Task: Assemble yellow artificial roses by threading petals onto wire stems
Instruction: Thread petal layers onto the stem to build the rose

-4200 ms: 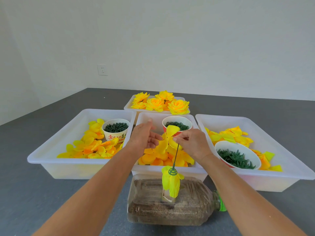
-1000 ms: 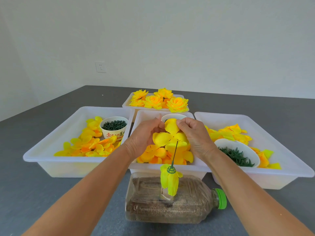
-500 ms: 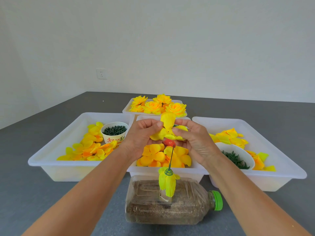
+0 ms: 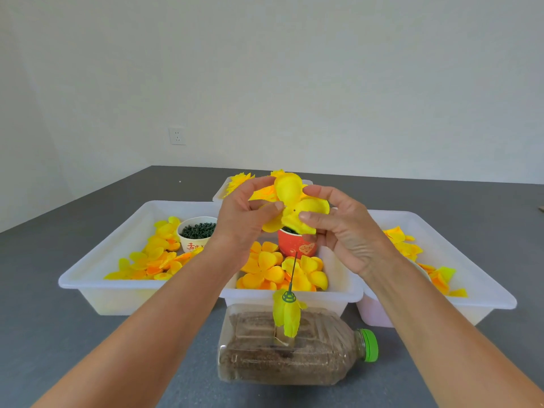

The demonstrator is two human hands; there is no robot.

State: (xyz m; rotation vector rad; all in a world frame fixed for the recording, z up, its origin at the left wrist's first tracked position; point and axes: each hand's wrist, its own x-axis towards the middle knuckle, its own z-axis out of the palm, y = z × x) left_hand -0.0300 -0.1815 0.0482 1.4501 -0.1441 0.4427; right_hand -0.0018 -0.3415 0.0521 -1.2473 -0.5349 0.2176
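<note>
both hands up over the middle white plastic bin [image 4: 351,291], left hand [image 4: 244,219] & right hand [image 4: 343,231] each pinching the yellow fabric petal piece [image 4: 297,206] w/ thumb and fingers, small hole showing in its centre. thin green wire stem [image 4: 293,270] stands below, apart from it, stuck in the clear plastic bottle of brown stuff [image 4: 291,353], prob sand. red paper cup [image 4: 295,245] sits behind

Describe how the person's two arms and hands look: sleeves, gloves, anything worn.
Both forearms are bare for all of their visible length; no sleeve shows. The left hand and the right hand wear no gloves. No watch, bracelet or ring shows on the sides facing the camera. The nails look short and unpainted. No marks or tattoos can be seen on either arm.
</note>
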